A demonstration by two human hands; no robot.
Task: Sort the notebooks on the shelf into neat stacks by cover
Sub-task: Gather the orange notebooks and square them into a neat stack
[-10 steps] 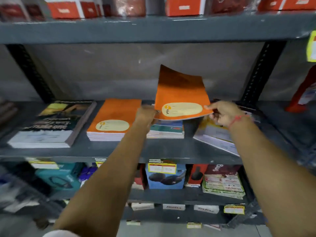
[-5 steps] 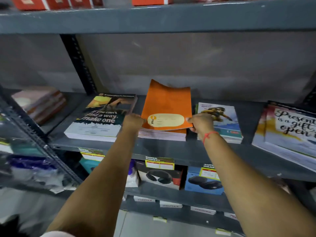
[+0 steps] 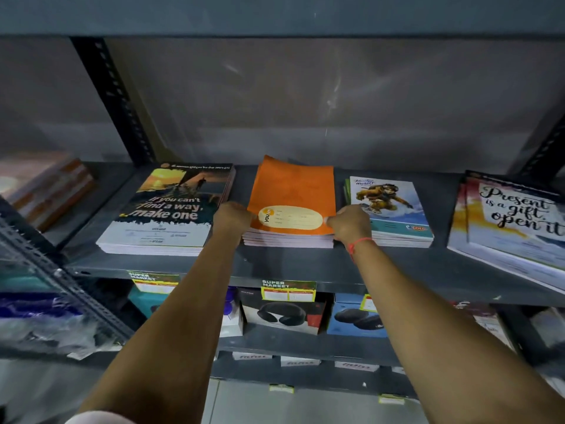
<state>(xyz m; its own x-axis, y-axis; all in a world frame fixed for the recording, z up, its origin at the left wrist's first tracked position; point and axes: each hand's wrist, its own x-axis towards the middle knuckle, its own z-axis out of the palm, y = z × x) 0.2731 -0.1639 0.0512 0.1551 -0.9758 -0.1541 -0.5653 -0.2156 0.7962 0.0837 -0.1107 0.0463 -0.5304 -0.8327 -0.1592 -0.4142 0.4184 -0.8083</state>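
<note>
An orange notebook (image 3: 293,194) with a cream oval label lies on top of the orange stack (image 3: 287,238) in the middle of the grey shelf (image 3: 290,267). My left hand (image 3: 230,217) grips the notebook's near left corner. My right hand (image 3: 348,221), with a red thread on the wrist, grips the near right corner. Left of the stack lies a pile with a "make one" sunset cover (image 3: 166,209). To the right is a pile with a cartoon snowboarder cover (image 3: 388,206). At the far right, "Present is a gift" notebooks (image 3: 513,221) lie askew.
A black slotted upright (image 3: 113,96) stands at the back left, with blurred books (image 3: 46,185) beyond it. Below the shelf, boxed headphones (image 3: 281,313) and price tags (image 3: 289,290) fill the lower level. Another shelf board (image 3: 275,16) runs overhead.
The orange notebook came down from a raised, tilted hold over the right-hand pile and now lies flat on the orange stack. Both hands stayed on its near corners. The view shifted right and closer.
</note>
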